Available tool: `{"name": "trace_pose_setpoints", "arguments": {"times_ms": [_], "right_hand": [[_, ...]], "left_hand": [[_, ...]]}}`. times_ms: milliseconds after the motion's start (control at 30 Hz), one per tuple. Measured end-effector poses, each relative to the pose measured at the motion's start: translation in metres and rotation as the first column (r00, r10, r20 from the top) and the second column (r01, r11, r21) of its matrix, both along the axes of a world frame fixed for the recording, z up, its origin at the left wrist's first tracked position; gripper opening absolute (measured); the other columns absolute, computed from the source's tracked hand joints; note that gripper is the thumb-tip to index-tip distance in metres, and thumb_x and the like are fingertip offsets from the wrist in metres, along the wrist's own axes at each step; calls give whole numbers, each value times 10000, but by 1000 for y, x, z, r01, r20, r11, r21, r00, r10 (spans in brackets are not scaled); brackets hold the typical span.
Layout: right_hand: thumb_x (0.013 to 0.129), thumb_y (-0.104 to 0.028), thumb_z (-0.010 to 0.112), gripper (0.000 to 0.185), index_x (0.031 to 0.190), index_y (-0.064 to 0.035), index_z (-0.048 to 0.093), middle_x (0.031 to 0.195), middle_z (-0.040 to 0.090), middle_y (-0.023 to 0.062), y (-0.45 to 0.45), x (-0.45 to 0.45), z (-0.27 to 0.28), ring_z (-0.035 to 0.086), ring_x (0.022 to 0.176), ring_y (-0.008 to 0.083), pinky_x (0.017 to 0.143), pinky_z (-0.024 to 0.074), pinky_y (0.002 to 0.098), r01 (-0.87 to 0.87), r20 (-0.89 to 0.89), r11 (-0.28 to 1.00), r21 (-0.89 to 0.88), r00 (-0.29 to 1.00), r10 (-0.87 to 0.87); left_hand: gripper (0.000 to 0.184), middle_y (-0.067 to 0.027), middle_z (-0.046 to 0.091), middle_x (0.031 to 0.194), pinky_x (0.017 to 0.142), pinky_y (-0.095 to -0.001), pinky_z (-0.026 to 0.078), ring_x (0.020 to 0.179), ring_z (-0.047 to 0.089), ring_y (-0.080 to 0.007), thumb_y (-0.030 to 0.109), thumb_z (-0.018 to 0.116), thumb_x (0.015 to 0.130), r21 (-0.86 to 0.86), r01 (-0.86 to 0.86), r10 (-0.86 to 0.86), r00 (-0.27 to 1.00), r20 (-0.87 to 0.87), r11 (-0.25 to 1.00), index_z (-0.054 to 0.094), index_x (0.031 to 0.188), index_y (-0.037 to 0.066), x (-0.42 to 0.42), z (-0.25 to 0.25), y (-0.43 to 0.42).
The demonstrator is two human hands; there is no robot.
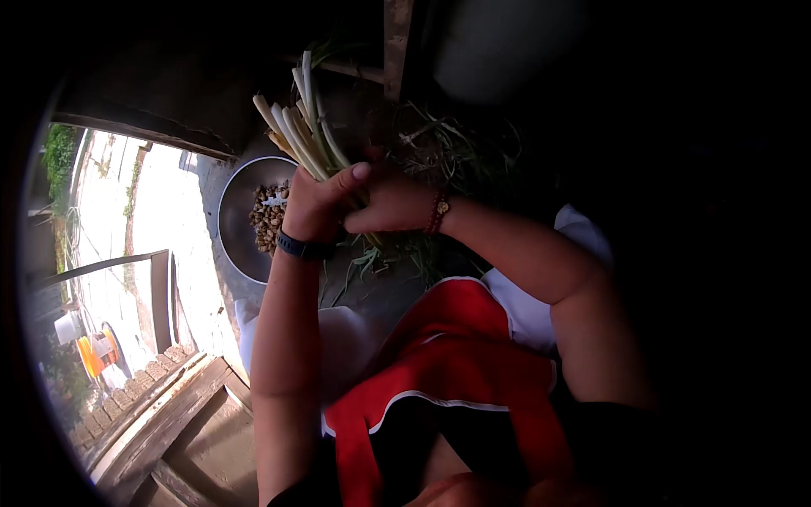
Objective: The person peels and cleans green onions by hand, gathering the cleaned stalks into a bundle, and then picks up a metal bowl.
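A bunch of green onions point(296, 135) with pale stalks points up and to the left, held between both hands. My left hand point(317, 203), with a dark band on its wrist, is wrapped round the stalks, thumb across them. Close beside it on the right, my right hand point(393, 203), with a beaded bracelet, is closed on the same bunch lower down. Green leaves hang beneath the hands. Just left of my left hand, a metal bowl point(241, 241) on the floor holds small brown pieces point(266, 220), partly hidden by my wrist.
Loose green leaves and stems point(448, 152) lie on the dark floor beyond my right hand. A wooden post point(397, 51) stands at the top. At the left are a bright doorway, a wooden door frame point(160, 422) and an orange reel point(97, 351). The right side is very dark.
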State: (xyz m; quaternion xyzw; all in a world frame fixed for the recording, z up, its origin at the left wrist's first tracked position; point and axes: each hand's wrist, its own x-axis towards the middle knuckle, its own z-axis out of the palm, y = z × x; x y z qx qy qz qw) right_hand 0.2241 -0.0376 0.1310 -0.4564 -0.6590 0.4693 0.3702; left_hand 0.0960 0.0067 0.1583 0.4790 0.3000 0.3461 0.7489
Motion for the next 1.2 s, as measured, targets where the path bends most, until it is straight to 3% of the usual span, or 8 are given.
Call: {"name": "trace_pose_setpoints", "arguments": {"times_ms": [300, 433, 533, 633, 767, 867, 1000, 1200], "right_hand": [[554, -265, 786, 687, 1126, -65, 461, 1018, 569, 113, -3, -31, -46, 567, 955, 274, 840, 453, 370, -28, 25, 965, 260, 999, 22], [554, -303, 787, 847, 1276, -144, 375, 1263, 427, 128, 8, 21, -122, 408, 1186, 305, 982, 350, 395, -44, 364, 900, 433, 922, -131], [574, -399, 784, 945, 1346, -159, 294, 1406, 237, 105, 5, 106, -171, 226, 1301, 300, 1050, 247, 435, 222, 658, 968, 118, 712, -244], [605, -505, 741, 1023, 1376, -89, 212, 1428, 179, 155, -16, 183, -201, 177, 1323, 307, 1061, 230, 419, 770, 817, 637, 46, 337, -467], [568, -545, 747, 1099, 1367, -15, 209, 1403, 227, 195, -51, 231, -238, 225, 1303, 320, 1047, 259, 433, 890, 672, 319, -326, 455, -584], [553, -551, 754, 1105, 1361, -7, 233, 1369, 303, 202, -48, 169, -213, 304, 1271, 315, 1036, 283, 411, 824, 940, 527, -208, 316, -124], [631, -321, 744, 613, 1082, -35, 442, 1017, 559, 129, -51, 116, -235, 542, 966, 273, 820, 444, 398, 696, 953, 718, -33, 237, -186], [606, -475, 724, 887, 1288, -61, 335, 1226, 438, 189, -82, 26, -204, 390, 1160, 335, 977, 293, 456, 663, 839, 748, -25, 421, -346]], "left_hand": [[127, -77, 579, 655, 580, -283, 478, 585, 569, -164, 95, 536, 792, -64, -315, 294, 929, -223, 947, 556, 820, -27, -41, 34, 6], [165, -55, 492, 602, 578, -301, 446, 556, 508, -167, 104, 518, 797, -204, -300, 276, 951, -137, 932, 507, 918, -9, -73, 41, 5], [320, 25, 317, 584, 590, -291, 368, 527, 370, -98, 120, 465, 836, -256, -214, 230, 973, 34, 943, 398, 1147, 83, -87, 64, -9], [409, -27, 417, 567, 575, -350, 439, 505, 448, -169, 134, 508, 808, -301, -219, 241, 970, 40, 928, 398, 1196, 64, -102, 62, -13], [438, -40, 414, 527, 530, -359, 445, 449, 438, -181, 131, 531, 778, -370, -131, 150, 988, 23, 920, 407, 1189, 47, -107, 62, -17], [436, -55, 416, 493, 498, -353, 441, 412, 435, -188, 113, 543, 743, -366, -67, 95, 994, 59, 928, 421, 1150, 16, -106, 59, -15], [363, -75, 445, 507, 499, -335, 440, 433, 464, -194, 110, 544, 727, -400, -28, 44, 999, 31, 916, 440, 1055, -4, -103, 54, -9], [448, -38, 410, 508, 541, -349, 447, 444, 442, -174, 134, 525, 760, -406, 40, -48, 999, -8, 913, 401, 1173, 10, -109, 44, -4]]}}
